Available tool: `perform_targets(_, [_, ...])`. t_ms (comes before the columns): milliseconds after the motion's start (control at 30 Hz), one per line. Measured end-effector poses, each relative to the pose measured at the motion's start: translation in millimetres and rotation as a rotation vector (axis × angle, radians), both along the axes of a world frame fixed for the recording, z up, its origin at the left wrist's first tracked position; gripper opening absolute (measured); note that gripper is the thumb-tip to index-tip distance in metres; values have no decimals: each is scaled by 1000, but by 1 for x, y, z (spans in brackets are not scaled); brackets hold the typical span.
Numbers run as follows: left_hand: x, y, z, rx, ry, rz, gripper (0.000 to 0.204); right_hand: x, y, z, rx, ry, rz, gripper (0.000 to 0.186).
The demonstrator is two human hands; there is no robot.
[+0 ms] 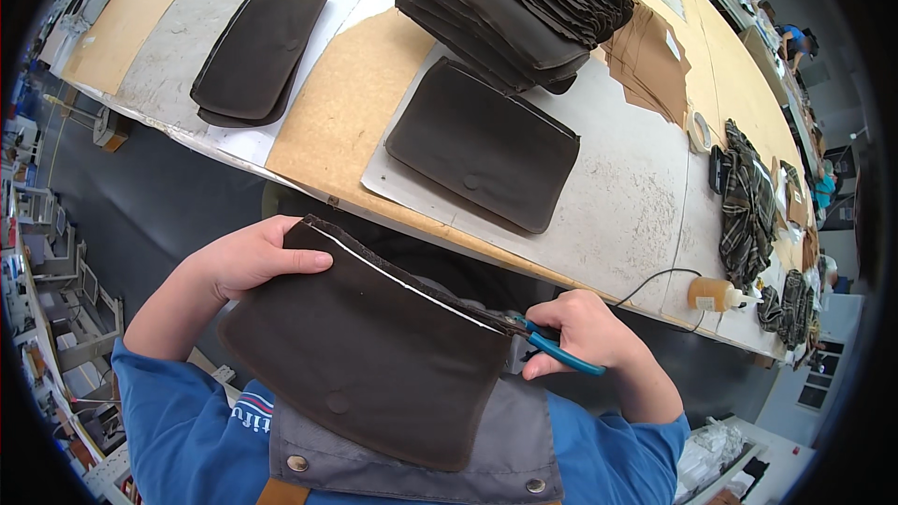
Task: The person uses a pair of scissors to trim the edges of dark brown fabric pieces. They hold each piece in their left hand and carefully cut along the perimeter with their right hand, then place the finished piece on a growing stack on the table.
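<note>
My left hand (248, 262) grips the upper left corner of a dark brown leather flap (374, 355), thumb on top. The flap hangs tilted in front of my apron, with a white strip along its upper edge and a small round mark low on its face. In my right hand (594, 332) is a pair of scissors with teal handles (566, 355). Their blades meet the flap's upper right corner, partly hidden by the dark edge material there, so how far they are apart cannot be made out.
On the table (332, 122) ahead lie a single brown flap (482, 150), a tall stack of flaps (519, 14) and a small pile (262, 56) at left. Brown paper pieces (648, 65), a tape roll (699, 133), plaid cloth (746, 206) and a glue bottle (716, 295) are at right.
</note>
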State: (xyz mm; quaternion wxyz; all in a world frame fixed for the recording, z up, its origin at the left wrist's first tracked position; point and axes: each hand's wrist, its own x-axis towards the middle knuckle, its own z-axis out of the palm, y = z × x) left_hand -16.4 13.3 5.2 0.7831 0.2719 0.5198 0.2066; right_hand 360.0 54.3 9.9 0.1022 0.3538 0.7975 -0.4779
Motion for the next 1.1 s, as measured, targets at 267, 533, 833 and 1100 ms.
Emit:
perform_targets(267, [-1, -2, -2, -5, -4, 4, 34, 5, -3, -8, 41, 90, 10, 65])
perform_targets(533, [-3, -4, -5, 6, -25, -4, 34, 7, -4, -7, 19, 90, -4, 66])
perform_targets(833, [13, -1, 2, 86, 21, -42, 32, -2, 10, 1, 65, 44, 75, 65])
perform_targets(1100, [12, -1, 2, 87, 23, -47, 32, 5, 17, 8, -10, 7, 107, 67])
